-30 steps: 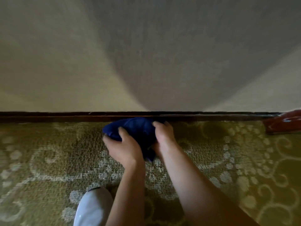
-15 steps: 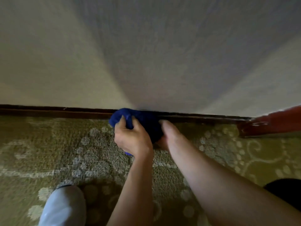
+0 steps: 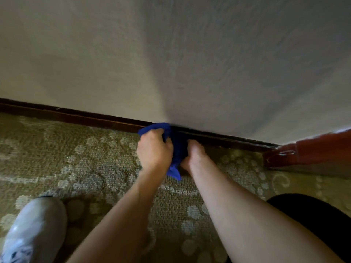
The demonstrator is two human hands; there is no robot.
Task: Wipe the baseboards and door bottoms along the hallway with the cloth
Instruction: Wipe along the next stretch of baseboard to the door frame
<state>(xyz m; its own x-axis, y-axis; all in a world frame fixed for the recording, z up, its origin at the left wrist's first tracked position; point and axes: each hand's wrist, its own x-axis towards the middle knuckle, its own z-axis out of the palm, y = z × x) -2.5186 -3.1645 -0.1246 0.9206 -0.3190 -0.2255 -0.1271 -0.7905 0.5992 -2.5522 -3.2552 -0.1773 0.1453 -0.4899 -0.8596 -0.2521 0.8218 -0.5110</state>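
Observation:
A bunched blue cloth (image 3: 176, 147) is pressed against the dark wooden baseboard (image 3: 85, 116) where the pale wall meets the carpet. My left hand (image 3: 153, 149) grips the cloth's left side, fingers curled over its top. My right hand (image 3: 195, 154) holds the cloth's right side, with most of its fingers hidden behind the fabric. A tail of cloth hangs down between my wrists. The baseboard runs from the left edge down to the right, ending at a reddish-brown door frame (image 3: 311, 150).
Olive patterned carpet (image 3: 76, 158) covers the floor. My white shoe (image 3: 32, 232) is at the bottom left and a dark-clothed knee (image 3: 319, 219) at the bottom right. The textured wall (image 3: 171, 54) fills the upper half.
Both hands carried the cloth from the carpet up onto the baseboard and to the right along it. The view shifted right, so more of the door frame shows.

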